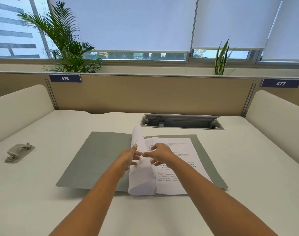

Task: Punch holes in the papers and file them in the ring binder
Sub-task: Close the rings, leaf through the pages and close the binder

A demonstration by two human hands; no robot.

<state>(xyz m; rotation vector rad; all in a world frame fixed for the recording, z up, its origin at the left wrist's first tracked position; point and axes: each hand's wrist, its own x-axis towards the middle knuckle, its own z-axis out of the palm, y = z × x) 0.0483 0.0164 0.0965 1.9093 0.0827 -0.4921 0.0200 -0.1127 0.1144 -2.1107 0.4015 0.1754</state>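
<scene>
A grey ring binder lies open flat on the white desk. Printed papers lie on its right half, beside the metal rings. One sheet stands curled up over the binder's spine. My left hand holds that curled sheet's edge, thumb up along it. My right hand reaches over the rings, its fingertips meeting the left hand's at the sheet. A grey hole punch sits apart at the desk's left.
An open cable tray is set into the desk behind the binder. Cream side panels and a tan back partition fence the desk. Plants stand behind the partition.
</scene>
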